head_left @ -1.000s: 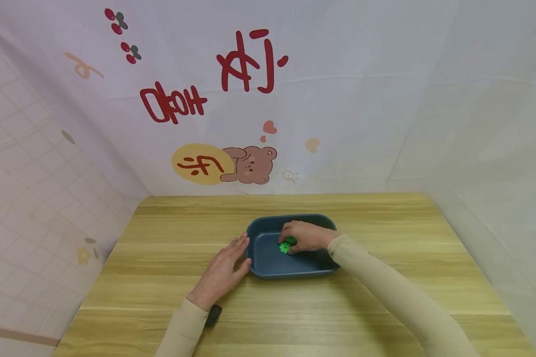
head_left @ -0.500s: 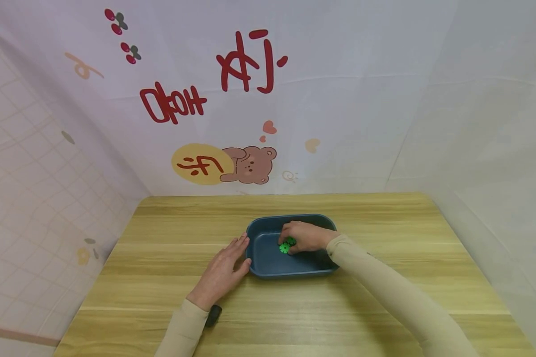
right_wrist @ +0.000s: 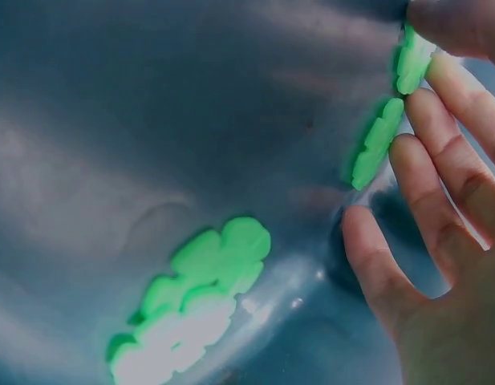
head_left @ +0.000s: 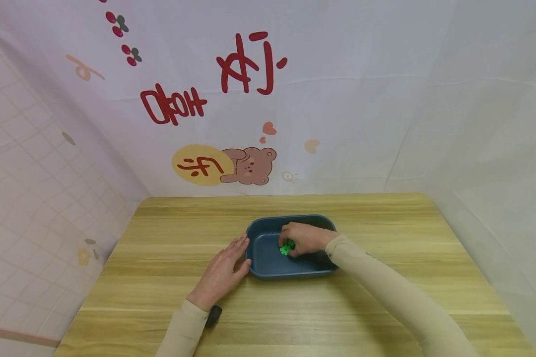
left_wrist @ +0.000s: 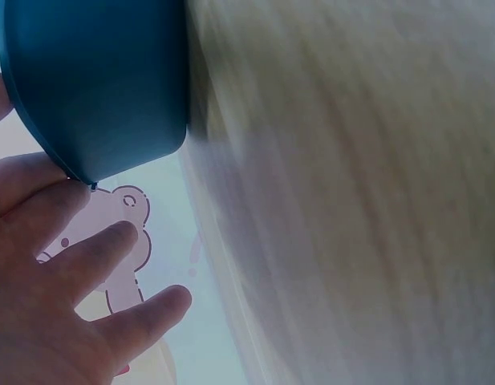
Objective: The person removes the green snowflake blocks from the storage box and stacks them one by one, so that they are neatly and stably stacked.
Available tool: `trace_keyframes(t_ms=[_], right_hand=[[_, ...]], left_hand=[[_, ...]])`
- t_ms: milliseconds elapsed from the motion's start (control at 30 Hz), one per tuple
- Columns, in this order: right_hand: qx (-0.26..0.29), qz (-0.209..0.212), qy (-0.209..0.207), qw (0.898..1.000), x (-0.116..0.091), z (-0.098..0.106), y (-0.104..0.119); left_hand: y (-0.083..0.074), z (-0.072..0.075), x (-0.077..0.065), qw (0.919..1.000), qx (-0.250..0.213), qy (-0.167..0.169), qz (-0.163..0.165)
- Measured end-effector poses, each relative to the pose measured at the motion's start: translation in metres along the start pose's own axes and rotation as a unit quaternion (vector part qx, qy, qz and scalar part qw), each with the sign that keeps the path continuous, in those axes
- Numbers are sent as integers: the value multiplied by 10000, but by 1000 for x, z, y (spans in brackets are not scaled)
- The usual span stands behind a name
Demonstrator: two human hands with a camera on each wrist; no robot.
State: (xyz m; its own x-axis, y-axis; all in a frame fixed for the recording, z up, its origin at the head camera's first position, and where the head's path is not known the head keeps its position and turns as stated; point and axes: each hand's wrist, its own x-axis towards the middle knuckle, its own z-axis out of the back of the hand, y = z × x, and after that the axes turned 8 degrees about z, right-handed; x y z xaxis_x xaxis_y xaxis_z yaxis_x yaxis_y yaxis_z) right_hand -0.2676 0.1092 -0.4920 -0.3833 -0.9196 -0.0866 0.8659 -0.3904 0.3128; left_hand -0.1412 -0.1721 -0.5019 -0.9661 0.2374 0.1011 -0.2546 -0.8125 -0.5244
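Note:
A dark blue tray (head_left: 268,262) with rounded corners sits on the table. My left hand (head_left: 222,271) lies against its left end with fingers extended. In the left wrist view those fingertips meet the rim of the tray (left_wrist: 95,88). Inside the tray, my right hand (head_left: 307,236) pinches a bright green notched disc (head_left: 284,250) between thumb and fingers. The right wrist view shows that disc (right_wrist: 413,62) almost edge-on and a second green disc (right_wrist: 378,144) beside the fingertips. A cluster of green pieces (right_wrist: 203,297) lies on the tray floor, hidden by the hand from the head camera.
The wood-grain table (head_left: 295,317) reaches back to a white printed curtain (head_left: 348,124). Curtains also hang on both sides. A small black device (head_left: 214,316) shows at the left wrist.
The pinched green disc has turned a little and shifted slightly toward the near side with the right fingers. The left hand and the tray stay in place.

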Motion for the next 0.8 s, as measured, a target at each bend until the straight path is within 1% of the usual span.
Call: trace_keyframes(t_ms=[233,333,533,800], right_hand=[[16,-98,-37,9999,-2,3,2],[83,-140,-115,9998,-3,7,3],[313,-132,-393,9987,-5,20,7],[384,-181,-541,9976,-10,38,15]], left_hand=[[-1,0,0,10000,-1,-13,-18],[-1,0,0,10000,5,-27,-25],[-1,0,0,10000,-2,-20,-23],[0,0,0,10000,-2,-11,-16]])
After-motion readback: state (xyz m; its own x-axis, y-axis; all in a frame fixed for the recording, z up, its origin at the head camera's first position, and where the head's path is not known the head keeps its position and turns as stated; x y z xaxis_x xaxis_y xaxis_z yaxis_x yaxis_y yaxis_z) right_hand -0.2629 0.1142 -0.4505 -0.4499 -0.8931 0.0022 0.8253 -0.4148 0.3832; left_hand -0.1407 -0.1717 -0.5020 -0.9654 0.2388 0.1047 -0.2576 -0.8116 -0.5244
